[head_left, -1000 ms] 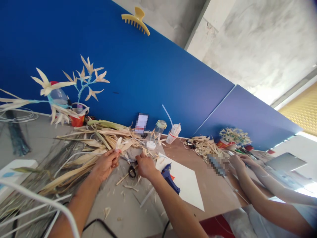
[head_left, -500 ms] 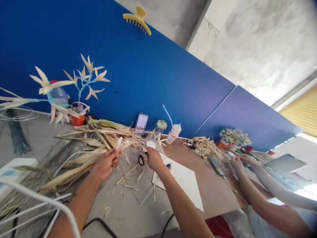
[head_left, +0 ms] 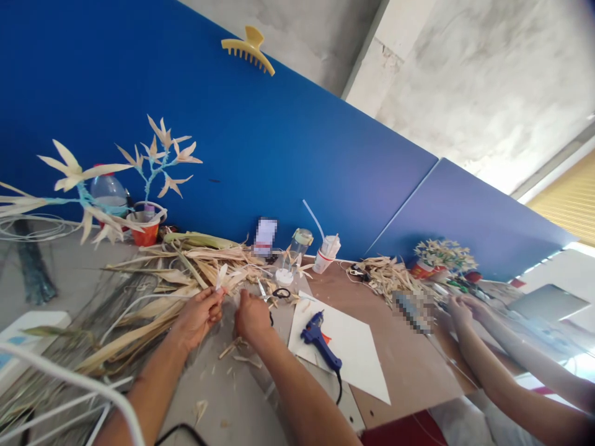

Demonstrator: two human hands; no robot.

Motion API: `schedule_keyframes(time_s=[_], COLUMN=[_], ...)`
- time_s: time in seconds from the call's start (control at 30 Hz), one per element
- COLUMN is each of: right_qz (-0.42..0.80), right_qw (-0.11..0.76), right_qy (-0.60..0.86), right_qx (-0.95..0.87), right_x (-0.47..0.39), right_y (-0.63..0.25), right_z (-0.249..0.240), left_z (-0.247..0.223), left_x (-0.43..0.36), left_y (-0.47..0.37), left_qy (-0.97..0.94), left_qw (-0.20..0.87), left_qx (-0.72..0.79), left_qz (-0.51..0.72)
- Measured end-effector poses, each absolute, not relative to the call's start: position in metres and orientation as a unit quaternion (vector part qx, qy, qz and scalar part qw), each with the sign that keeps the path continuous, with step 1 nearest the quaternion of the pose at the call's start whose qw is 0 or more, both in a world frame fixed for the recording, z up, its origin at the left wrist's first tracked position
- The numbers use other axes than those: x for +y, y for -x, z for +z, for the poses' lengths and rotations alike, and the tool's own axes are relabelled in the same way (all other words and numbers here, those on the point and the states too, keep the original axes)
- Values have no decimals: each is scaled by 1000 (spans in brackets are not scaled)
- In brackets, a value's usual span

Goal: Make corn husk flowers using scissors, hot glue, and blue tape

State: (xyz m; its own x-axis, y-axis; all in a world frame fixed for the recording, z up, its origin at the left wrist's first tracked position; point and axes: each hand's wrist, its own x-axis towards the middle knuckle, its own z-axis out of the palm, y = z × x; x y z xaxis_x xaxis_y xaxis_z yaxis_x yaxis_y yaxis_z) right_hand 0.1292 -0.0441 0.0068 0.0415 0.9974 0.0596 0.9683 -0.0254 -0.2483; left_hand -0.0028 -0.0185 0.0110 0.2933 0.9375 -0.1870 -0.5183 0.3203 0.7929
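Observation:
My left hand (head_left: 201, 316) pinches a small pale husk piece (head_left: 222, 276) upright between thumb and fingertips, beside the pile of dried corn husks (head_left: 153, 316). My right hand (head_left: 252, 314) is closed just to the right of it, fingers curled; whatever it may hold is hidden. Scissors (head_left: 280, 293) lie on the table beyond my right hand, their blades towards the left. A blue glue gun (head_left: 320, 339) rests on a white sheet (head_left: 357, 353) to the right.
Husk flowers on blue stems (head_left: 151, 164) stand at the left by a red cup (head_left: 145, 234). A clear bottle (head_left: 301, 243) and a white cup (head_left: 326, 253) stand by the blue partition (head_left: 260, 142). Another person's hands (head_left: 467, 310) work at the right. White wire curves at the lower left.
My right hand has moved left, away from the white round object, towards my left hand. The scissors now lie farther back and the glue gun is uncovered. The view has shifted slightly.

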Motion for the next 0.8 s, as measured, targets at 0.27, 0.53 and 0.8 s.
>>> schedule_keyframes(time_s=[0.27,0.53,0.8], right_qz=[345,535,543], right_qw=[514,621,590], right_qy=[632,462,463], right_qx=[-465,-339,-379], right_x=[-37,-57,-54], right_y=[-146,-129,-126], right_z=[3,1,-8], left_z=[10,9,7], left_x=[-20,-25,-29], left_y=[-1,-9,-12], left_qy=[-322,-337,-352], left_qw=[740,755,750], left_qx=[325,344,358], left_qz=[493,446,430])
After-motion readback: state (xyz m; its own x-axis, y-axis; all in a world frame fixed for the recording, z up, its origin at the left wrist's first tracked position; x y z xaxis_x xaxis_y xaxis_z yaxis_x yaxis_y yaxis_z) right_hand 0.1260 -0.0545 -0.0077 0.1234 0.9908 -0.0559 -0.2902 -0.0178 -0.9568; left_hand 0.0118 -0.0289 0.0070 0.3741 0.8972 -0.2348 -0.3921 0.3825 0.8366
